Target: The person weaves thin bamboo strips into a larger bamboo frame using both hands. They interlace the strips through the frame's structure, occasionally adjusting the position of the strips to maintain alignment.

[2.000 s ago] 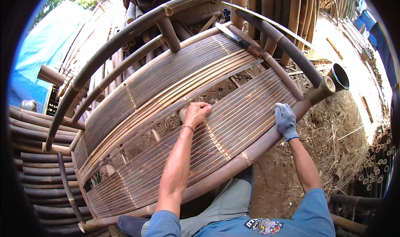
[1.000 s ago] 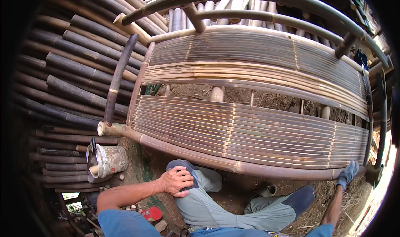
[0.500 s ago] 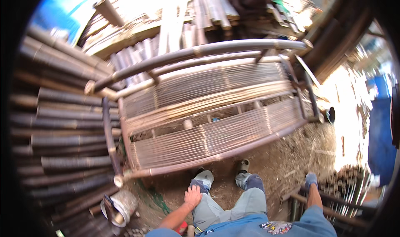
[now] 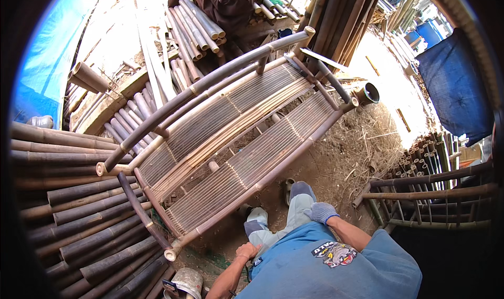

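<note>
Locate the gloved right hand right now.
Head view, lower centre-right: the gloved right hand rests on the person's right knee, below the front rail of the bamboo bench.

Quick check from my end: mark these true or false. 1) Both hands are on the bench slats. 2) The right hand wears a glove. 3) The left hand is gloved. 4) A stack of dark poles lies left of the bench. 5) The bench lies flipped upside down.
1) False: the left hand and the right hand rest on the person's own legs, off the bamboo bench.
2) True: a grey glove.
3) False: it is bare.
4) True: the dark poles lie stacked there.
5) False: it stands upright, seat slats facing up.
</note>
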Motion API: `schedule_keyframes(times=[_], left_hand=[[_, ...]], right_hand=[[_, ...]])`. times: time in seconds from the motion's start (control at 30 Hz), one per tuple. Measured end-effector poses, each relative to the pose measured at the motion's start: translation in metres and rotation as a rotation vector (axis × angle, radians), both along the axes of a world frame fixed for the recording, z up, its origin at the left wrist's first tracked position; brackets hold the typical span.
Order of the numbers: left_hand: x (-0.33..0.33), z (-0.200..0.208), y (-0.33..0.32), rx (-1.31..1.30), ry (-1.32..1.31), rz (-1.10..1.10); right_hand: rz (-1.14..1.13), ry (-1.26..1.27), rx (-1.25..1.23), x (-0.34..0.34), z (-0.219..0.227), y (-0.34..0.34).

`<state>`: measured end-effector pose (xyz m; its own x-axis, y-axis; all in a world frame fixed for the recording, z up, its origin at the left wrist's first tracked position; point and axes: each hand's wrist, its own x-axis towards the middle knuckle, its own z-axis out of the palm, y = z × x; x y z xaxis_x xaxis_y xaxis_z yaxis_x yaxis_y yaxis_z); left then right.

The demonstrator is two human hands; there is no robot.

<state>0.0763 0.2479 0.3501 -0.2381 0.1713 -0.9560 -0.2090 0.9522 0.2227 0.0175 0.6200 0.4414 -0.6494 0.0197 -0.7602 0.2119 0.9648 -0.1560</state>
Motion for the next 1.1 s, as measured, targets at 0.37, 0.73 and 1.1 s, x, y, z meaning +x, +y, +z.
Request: schedule_keyframes(times=[0.37,0.73,1.1], left_hand=[[-0.016,-0.038,0.04,0.404,-0.11,-0.292],[-0.309,-0.114,0.178,0.201,0.986,0.267],[-0.555,-0.266,0.348,0.012,1.041,0.193]], right_hand=[[0.041,-0.005,-0.263,-0.021,0.166,0.044],[-0.135,0.609,0.188,-0.308,-0.075,0.299],[0.039,0.671,0.15,-0.607,-0.348,0.372]])
